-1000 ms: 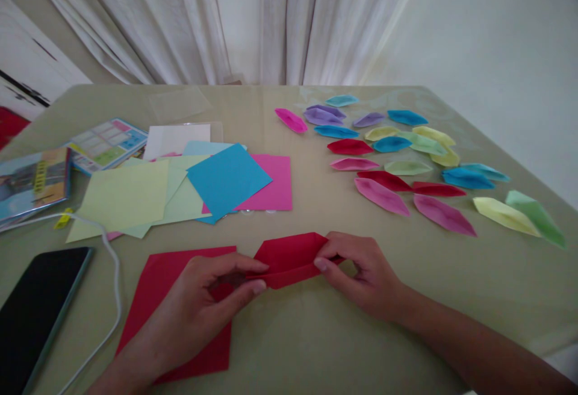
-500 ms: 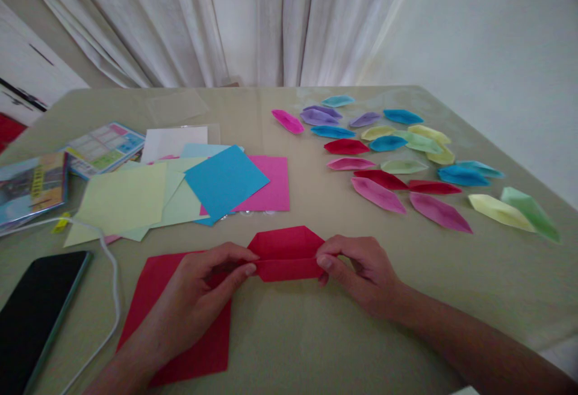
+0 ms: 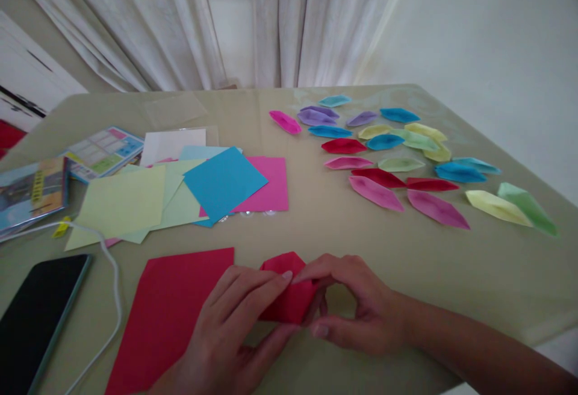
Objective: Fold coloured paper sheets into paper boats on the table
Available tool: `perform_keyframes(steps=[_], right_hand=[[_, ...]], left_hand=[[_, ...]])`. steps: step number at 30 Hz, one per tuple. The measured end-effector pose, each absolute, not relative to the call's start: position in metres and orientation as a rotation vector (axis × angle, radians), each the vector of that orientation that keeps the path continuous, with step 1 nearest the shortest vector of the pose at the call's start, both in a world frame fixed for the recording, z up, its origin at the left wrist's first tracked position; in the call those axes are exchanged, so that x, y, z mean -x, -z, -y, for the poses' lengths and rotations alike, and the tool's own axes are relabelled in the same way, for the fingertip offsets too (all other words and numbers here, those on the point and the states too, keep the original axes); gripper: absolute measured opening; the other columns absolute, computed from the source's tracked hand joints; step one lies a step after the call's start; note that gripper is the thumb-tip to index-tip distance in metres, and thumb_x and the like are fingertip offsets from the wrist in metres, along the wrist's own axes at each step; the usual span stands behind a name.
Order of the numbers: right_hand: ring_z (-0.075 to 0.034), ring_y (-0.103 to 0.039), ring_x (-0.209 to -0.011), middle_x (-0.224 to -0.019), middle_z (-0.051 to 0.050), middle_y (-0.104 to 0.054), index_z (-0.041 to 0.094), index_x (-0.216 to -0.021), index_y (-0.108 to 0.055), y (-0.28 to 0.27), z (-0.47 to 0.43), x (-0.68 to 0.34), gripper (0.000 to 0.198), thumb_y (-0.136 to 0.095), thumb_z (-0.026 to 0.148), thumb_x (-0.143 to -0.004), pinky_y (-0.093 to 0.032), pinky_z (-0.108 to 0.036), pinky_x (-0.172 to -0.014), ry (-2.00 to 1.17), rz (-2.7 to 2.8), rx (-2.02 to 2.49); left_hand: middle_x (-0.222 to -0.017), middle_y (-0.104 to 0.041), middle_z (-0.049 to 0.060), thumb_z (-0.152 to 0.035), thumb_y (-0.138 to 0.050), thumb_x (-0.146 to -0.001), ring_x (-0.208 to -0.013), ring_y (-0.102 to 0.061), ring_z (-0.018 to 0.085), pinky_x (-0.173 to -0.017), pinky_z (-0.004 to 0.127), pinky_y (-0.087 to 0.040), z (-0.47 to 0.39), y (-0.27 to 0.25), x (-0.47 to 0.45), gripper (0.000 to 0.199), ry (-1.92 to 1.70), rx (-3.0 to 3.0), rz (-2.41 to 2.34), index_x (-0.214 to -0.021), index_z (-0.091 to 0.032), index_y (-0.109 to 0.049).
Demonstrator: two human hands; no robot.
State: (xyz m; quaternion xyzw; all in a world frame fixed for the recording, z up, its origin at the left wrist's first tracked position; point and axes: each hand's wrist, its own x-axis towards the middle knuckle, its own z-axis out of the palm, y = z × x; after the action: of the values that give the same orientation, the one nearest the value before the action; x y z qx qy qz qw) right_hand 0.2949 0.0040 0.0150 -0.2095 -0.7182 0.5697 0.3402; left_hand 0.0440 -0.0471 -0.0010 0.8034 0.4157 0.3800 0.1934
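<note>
A wide olive-green table (image 3: 316, 226) fills the view, with pale curtains (image 3: 280, 21) hanging behind it. To the left lies a loose spread of square coloured paper sheets (image 3: 180, 187) in pale green, blue and pink; to the right, well apart from them, sits a cluster of finished paper boats (image 3: 397, 160) in many colours. Nearer the viewer, a flat red sheet (image 3: 171, 311) lies on the table, with a dark phone (image 3: 36, 311) and a white cable (image 3: 112, 280) at the far left. Over the near edge, the left hand (image 3: 235, 329) and the right hand (image 3: 352, 311) meet on a small folded red paper piece (image 3: 289, 292), held just above the table beside the flat sheet: both hands pinch it, fingertips pressed onto its top and thumbs underneath. The step in hand looks like a late fold or the opening-out of another boat (the piece is mostly hidden, so the exact fold is uncertain); the next move likely calls for a firm, even pull without tearing the creases. Printed leaflets (image 3: 67, 166) at the far left carry writing too small to read.
</note>
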Motion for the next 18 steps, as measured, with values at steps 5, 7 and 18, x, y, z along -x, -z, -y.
perform_keyframes(steps=[5, 7, 18], right_hand=[[-0.011, -0.072, -0.071, -0.091, -0.005, -0.075, 0.017, -0.133, -0.063, -0.012, 0.001, -0.296, 0.038, -0.078, 0.025, -0.099, -0.057, -0.019, -0.069, -1.421, 1.796, 0.519], [-0.008, -0.067, -0.064, -0.081, -0.001, -0.072, 0.017, -0.122, -0.068, -0.013, 0.002, -0.296, 0.026, -0.078, 0.024, -0.099, -0.053, -0.016, -0.065, -1.341, 1.808, 0.557], [-0.007, -0.047, -0.059, -0.067, 0.004, -0.054, 0.016, -0.091, -0.077, -0.019, -0.006, -0.290, 0.020, -0.079, 0.035, -0.099, -0.035, -0.020, -0.055, -1.221, 1.954, 0.669]], left_hand=[[-0.114, -0.077, 0.004, -0.041, -0.075, -0.098, -0.098, -0.074, 0.016, -0.086, 0.021, -0.061, 0.049, -0.010, -0.048, 0.049, -1.071, -1.982, -0.996, -0.142, -0.028, -0.058], [-0.109, -0.079, -0.001, -0.044, -0.077, -0.096, -0.090, -0.076, 0.013, -0.082, 0.017, -0.062, 0.052, -0.012, -0.053, 0.054, -1.063, -1.857, -0.988, -0.145, -0.036, -0.055], [-0.119, -0.081, 0.002, -0.035, -0.065, -0.104, -0.104, -0.078, 0.018, -0.089, 0.020, -0.061, 0.059, 0.001, -0.056, 0.027, -0.954, -1.385, -1.044, -0.129, -0.037, -0.074]])
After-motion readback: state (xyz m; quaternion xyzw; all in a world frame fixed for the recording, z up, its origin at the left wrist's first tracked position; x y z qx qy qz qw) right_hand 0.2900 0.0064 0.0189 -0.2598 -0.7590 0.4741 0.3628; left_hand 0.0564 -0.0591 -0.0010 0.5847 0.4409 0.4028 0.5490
